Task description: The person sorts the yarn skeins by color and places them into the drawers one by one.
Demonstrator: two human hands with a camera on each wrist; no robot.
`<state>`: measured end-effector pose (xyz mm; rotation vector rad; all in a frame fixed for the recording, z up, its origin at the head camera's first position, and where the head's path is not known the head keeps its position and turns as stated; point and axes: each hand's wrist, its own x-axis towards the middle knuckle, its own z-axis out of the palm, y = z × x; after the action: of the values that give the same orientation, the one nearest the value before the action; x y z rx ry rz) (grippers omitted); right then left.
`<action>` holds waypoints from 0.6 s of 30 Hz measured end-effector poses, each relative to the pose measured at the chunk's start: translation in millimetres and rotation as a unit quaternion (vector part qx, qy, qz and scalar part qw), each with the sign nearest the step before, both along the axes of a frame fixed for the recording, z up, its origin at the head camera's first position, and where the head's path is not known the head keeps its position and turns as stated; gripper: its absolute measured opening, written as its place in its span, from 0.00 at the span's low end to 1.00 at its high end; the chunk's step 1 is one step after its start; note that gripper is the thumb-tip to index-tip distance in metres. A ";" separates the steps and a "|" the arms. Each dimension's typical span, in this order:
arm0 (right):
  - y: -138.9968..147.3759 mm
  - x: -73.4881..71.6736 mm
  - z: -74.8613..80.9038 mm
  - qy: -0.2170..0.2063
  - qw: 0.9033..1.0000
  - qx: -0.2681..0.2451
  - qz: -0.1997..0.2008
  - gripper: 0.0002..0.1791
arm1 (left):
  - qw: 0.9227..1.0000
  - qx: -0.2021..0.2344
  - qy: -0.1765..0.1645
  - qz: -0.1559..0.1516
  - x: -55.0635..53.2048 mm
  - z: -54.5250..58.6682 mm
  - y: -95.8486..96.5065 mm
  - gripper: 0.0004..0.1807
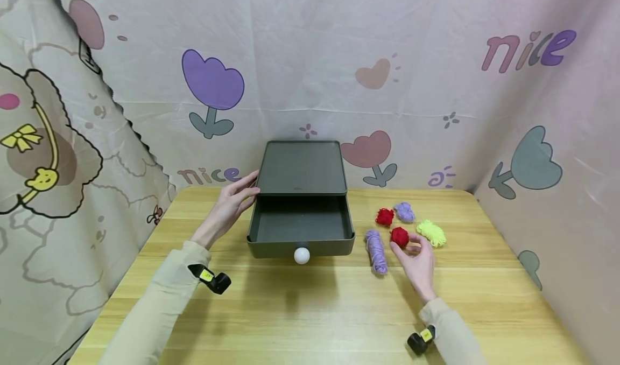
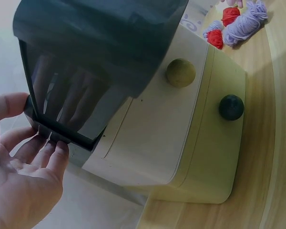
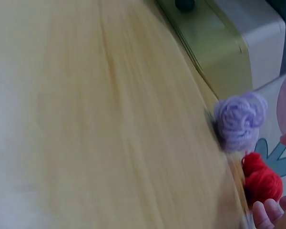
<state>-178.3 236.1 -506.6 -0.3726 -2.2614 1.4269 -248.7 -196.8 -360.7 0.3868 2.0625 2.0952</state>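
A dark grey drawer cabinet (image 1: 305,168) stands on the table with its top drawer (image 1: 301,229) pulled out toward me, showing a bare interior and a white round knob. My left hand (image 1: 231,206) grips the cabinet's upper left edge; in the left wrist view its thumb and fingers bend about a dark corner. To the right, a red yarn ball (image 1: 399,237) sits between the spread thumb and forefinger of my right hand (image 1: 417,262). Whether they touch it is unclear. In the right wrist view, fingertips (image 3: 261,217) appear beside red yarn (image 3: 263,183).
A purple yarn skein (image 1: 376,252) lies between the cabinet and the right hand. Behind are another red ball (image 1: 385,217) and a purple bundle (image 1: 404,212), with a yellow-green one (image 1: 431,233) farther right. Lower cream and yellow-green drawers (image 2: 205,143) have round knobs. Patterned cloth surrounds the table.
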 end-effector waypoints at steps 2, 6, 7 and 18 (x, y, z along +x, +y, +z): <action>2.5 -3.3 -2.1 -0.010 1.000 0.015 -0.002 0.30 | 1.000 0.002 0.000 0.002 0.1 -0.1 -0.4 0.34; 5.9 -10.1 -4.5 -0.032 0.999 0.034 -0.008 0.33 | 1.000 0.004 -0.002 0.003 0.8 0.4 -1.3 0.34; 6.5 -11.6 -5.0 -0.035 0.998 0.041 -0.007 0.34 | 1.000 0.004 -0.002 0.003 1.1 0.6 -1.4 0.34; 8.0 -25.1 -12.2 -0.042 0.995 0.086 -0.001 0.34 | 1.000 -0.002 -0.001 -0.002 3.9 0.8 -0.7 0.35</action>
<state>-203.5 244.1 -518.9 -0.3851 -2.4289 1.2261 -244.8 -197.6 -359.9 0.3871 2.0626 2.0872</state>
